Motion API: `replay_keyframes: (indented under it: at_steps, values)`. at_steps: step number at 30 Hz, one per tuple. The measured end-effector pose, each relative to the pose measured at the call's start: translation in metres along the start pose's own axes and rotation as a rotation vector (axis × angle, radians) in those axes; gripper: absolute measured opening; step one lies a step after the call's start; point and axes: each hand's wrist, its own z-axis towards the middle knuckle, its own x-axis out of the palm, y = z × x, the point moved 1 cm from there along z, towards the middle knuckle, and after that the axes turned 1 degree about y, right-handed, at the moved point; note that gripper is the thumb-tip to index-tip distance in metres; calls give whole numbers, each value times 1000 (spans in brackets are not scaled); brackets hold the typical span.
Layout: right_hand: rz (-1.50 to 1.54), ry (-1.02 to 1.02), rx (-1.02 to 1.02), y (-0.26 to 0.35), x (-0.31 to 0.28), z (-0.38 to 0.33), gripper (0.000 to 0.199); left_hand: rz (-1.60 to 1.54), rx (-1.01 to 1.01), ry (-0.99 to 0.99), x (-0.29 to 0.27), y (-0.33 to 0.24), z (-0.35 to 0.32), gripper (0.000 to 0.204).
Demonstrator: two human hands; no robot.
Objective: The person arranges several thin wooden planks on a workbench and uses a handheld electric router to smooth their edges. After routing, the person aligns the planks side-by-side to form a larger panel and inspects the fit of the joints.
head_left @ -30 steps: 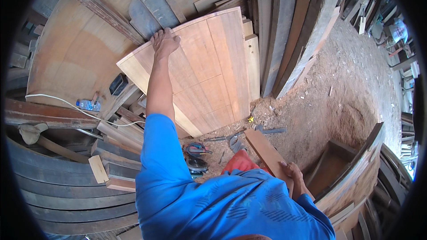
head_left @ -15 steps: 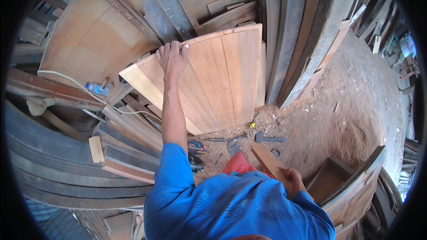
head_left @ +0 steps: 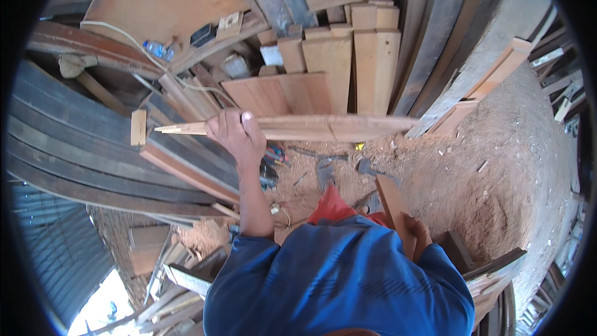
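Observation:
My left hand [head_left: 237, 137] is closed around the top edge of a wide wooden panel [head_left: 336, 127]. The panel stands nearly upright, seen almost edge-on, so its broad faces are mostly hidden. Down by my right side, my right hand [head_left: 419, 234] grips a short reddish-brown board [head_left: 393, 206], held at a slant. Behind the panel, several pale boards [head_left: 331, 65] and a reddish board [head_left: 280, 92] lean against the stack. Below it on the sawdust lie a hammer [head_left: 368, 167] and some tools with coloured handles [head_left: 273, 155].
Long dark planks [head_left: 81, 143] curve along the left. A white cord [head_left: 118, 30] runs past a plastic bottle [head_left: 158, 50] and a mallet [head_left: 76, 65]. Tall planks [head_left: 448, 37] stand at the right of the stack. A wooden box-like piece [head_left: 491, 270] is near my right elbow.
My left hand has pulled the panel's top edge toward me, from leaning back to nearly upright. Boards behind it now show. The right hand still holds its board; the view has shifted.

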Motion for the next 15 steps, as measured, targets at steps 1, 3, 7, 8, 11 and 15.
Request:
replay_keyframes:
  at_steps: [1, 3, 7, 8, 11, 15]
  values:
    - [-35, 6, -20, -4, 0, 8, 69, 8, -22, -59, -11, -4, -17, 26]
    - [-76, 45, -122, -10, -5, 5, 68, 21, -66, -147, -33, -10, -50, 32]
    - [-36, 31, -330, -10, -17, -25, 64, -63, -90, -244, -56, -26, -88, 33]
    - [-28, 16, -380, -10, -19, -29, 63, -66, -111, -201, -64, -27, -99, 33]
    - [-73, 215, -350, -71, -3, 30, 63, -102, -220, -98, -91, -24, -125, 33]
    - [7, 203, -279, -53, -1, 30, 65, -97, -214, -10, -109, -27, -143, 32]
